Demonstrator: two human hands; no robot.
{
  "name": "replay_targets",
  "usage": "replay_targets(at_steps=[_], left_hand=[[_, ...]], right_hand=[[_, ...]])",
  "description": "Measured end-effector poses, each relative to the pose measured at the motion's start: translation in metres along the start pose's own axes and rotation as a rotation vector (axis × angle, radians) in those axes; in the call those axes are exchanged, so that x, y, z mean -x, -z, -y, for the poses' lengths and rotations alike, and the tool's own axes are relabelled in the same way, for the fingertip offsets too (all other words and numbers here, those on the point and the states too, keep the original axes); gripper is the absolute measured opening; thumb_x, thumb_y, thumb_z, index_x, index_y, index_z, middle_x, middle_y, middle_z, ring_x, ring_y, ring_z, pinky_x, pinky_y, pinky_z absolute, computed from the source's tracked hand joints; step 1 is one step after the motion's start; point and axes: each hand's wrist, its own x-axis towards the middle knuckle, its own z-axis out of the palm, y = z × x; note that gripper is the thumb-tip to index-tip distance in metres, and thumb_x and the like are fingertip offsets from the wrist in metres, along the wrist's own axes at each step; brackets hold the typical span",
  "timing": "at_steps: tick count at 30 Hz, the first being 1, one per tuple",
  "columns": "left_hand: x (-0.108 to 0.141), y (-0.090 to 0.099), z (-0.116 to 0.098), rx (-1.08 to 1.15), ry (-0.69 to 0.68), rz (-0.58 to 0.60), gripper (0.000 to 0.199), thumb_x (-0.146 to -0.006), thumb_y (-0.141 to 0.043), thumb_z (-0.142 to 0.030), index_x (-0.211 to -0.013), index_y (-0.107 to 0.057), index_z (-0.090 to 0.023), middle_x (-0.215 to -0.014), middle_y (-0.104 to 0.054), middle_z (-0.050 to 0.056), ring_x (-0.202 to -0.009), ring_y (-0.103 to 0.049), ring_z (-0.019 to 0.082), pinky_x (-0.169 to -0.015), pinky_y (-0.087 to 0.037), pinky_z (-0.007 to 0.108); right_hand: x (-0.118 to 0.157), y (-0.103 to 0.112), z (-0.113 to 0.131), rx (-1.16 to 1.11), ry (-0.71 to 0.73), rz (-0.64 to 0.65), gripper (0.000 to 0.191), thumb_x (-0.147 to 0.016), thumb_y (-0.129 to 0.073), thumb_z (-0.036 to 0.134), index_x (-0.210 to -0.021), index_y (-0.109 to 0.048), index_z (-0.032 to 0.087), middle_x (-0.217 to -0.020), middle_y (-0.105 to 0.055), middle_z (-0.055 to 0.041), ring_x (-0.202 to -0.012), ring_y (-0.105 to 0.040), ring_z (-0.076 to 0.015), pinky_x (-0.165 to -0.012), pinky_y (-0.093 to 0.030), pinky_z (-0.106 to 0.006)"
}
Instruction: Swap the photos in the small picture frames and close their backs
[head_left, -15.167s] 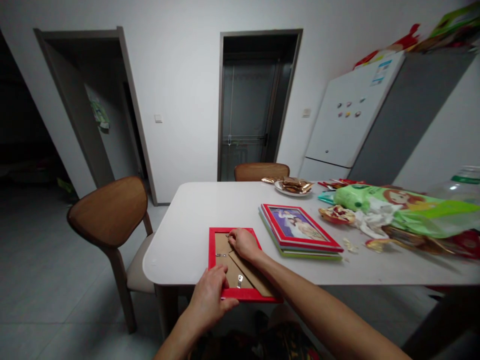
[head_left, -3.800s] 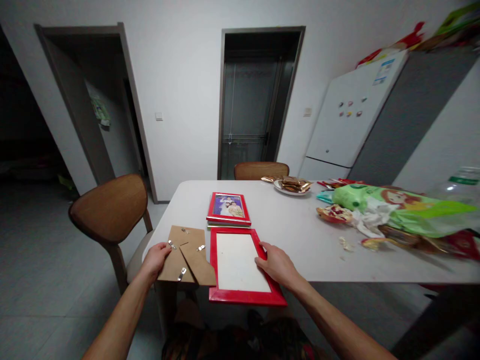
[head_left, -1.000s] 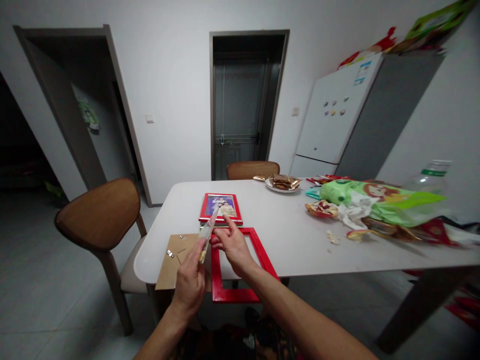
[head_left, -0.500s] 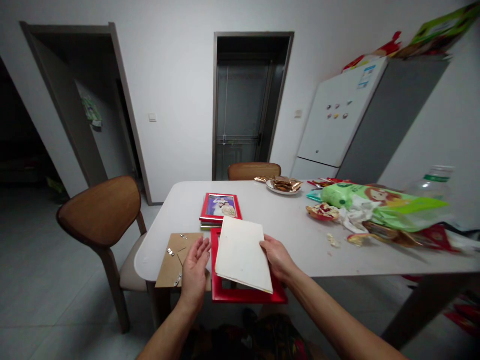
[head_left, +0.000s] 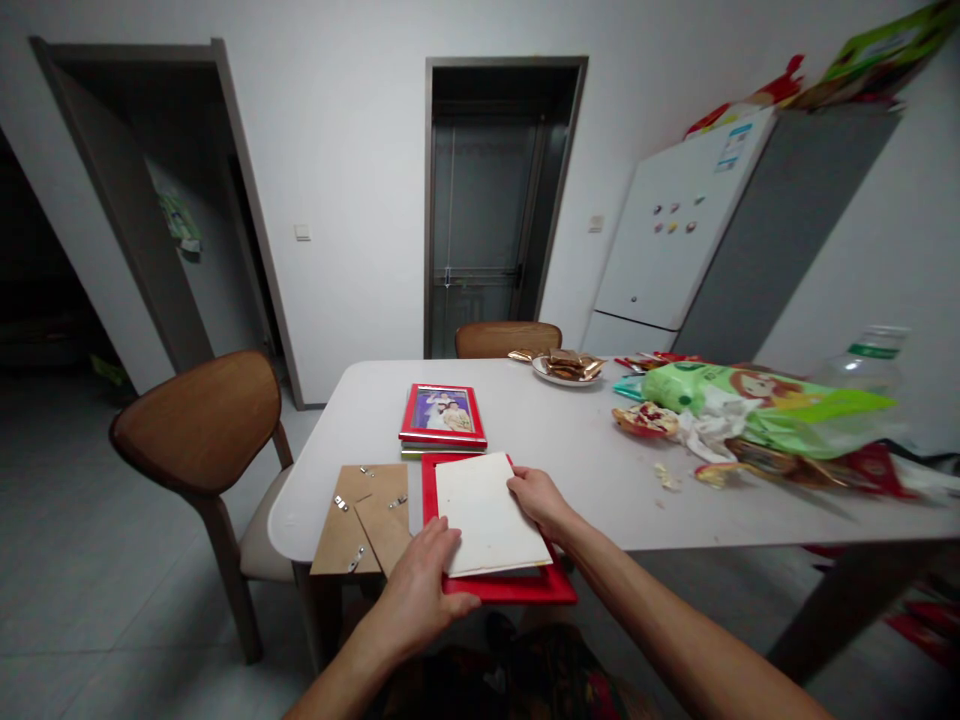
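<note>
A red picture frame [head_left: 525, 590] lies at the table's near edge. Over its opening is a white card [head_left: 491, 520], slightly tilted, covering most of the inside. My right hand [head_left: 541, 503] pinches the card at its right edge. Around the frame's lower left corner is my left hand [head_left: 424, 575], thumb on the bottom bar and fingertips by the card's left edge. Left of it rests a brown backing board [head_left: 330, 530] with metal clips and a stand flap, partly behind my left hand. Beyond the frame, a red framed photo [head_left: 444, 412] tops a small stack.
On the table's right side are a green plastic bag [head_left: 780, 400], crumpled tissue [head_left: 712, 425], an opened fruit [head_left: 645, 418] and scraps. A plate of wrapped snacks [head_left: 568, 368] stands at the back. Wooden chairs [head_left: 202, 420] are at the left and far side.
The white card has come down and flattened over the red frame. My left hand has moved right from above the backing board onto the frame's corner.
</note>
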Motion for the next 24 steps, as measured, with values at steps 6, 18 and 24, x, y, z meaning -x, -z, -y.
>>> replay_targets(at_steps=[6,18,24], left_hand=[[0.0,0.003,-0.002,-0.108,-0.02,0.068,0.061,-0.056,-0.068,-0.025,-0.113,-0.048,-0.013,-0.129,-0.038,0.016,-0.12,-0.034,0.024,-0.099,-0.028,0.039],[0.0,0.002,0.001,-0.159,-0.058,0.077,0.053,-0.059,-0.067,-0.029,-0.108,-0.051,-0.016,-0.128,-0.04,0.014,-0.119,-0.035,0.023,-0.098,-0.03,0.037],[0.0,0.002,0.002,-0.171,-0.074,0.08,0.048,-0.06,-0.066,-0.03,-0.105,-0.053,-0.016,-0.127,-0.042,0.014,-0.118,-0.035,0.024,-0.097,-0.031,0.037]], right_hand=[[-0.003,-0.003,0.0,0.169,0.045,-0.075,0.04,-0.064,-0.036,0.008,-0.096,-0.061,0.007,-0.061,-0.064,-0.0052,-0.05,-0.055,-0.0124,-0.045,-0.037,-0.019],[0.002,0.001,0.006,0.784,0.173,-0.144,0.032,-0.07,-0.04,0.019,-0.092,-0.061,0.013,-0.087,-0.063,-0.011,-0.077,-0.056,-0.0188,-0.064,-0.037,-0.024],[0.014,-0.008,-0.002,1.078,0.206,-0.29,0.035,-0.074,-0.039,0.031,-0.096,-0.057,0.012,-0.098,-0.054,-0.0158,-0.089,-0.049,-0.0263,-0.069,-0.036,-0.033]])
